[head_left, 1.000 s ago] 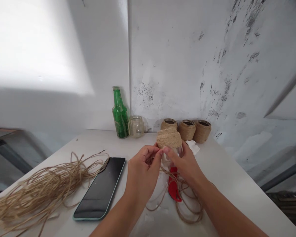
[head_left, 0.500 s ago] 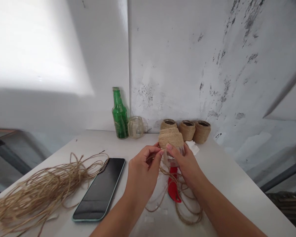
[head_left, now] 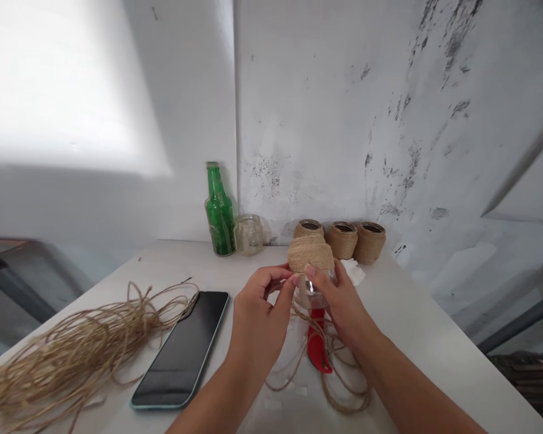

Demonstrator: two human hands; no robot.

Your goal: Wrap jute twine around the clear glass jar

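Left hand: raised beside the jar, thumb and forefinger pressed together in a pinch; whether a strand of cord lies between them is too fine to tell.

Right hand: curled around the jar, fingers on the bare glass; thumb reaching up to the lower edge of the wrapping.

Glass jar: held in the air above the near middle of the table; bound in tight coils of jute cord over its upper part, bare glass showing below.

Loose cord: a looped length lying under the hands; it crosses a red handle, whose tool cannot be told.

Far edge of the table: 3 jute-wrapped jars in a row against the stained wall; 1 bare glass jar and a green glass bottle to their left; a white tissue at the row's right end.

Left side of the table: a heap of jute strands; a black smartphone beside it.
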